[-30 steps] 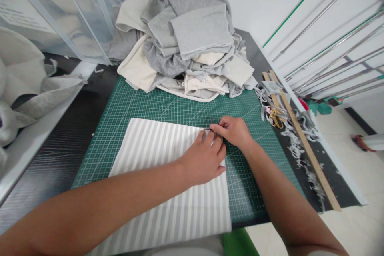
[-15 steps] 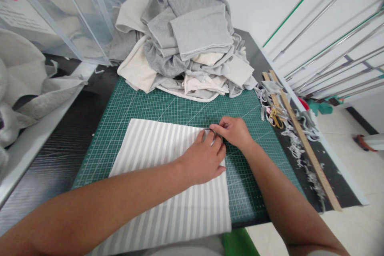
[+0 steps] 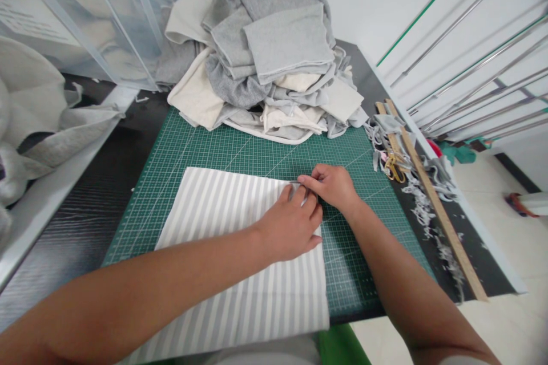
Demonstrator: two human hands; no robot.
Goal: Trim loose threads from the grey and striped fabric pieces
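Observation:
A grey-and-white striped fabric (image 3: 274,302) lies on the green cutting mat (image 3: 141,205), its near end reaching the front edge. My left hand (image 3: 293,225) rests on the cloth near its far right corner, fingers parted and slightly bent, pressing it down. Just beyond those fingertips, my right hand (image 3: 334,185) pinches the corner's edge between thumb and index finger. A thin dark line shows at the pinch; I cannot tell if it is a fold's shadow or a small tool. The left forearm crosses over the fabric and covers part of it.
A tall heap of grey and cream cloth pieces (image 3: 278,45) stands at the mat's far end. To the right lie a long wooden ruler (image 3: 440,205), gold-handled scissors (image 3: 394,168) and fabric scraps (image 3: 422,205). Clear plastic bins (image 3: 115,17) stand at the back left.
Almost nothing differs. Both hands keep their place at the corner, and the view has shifted very slightly.

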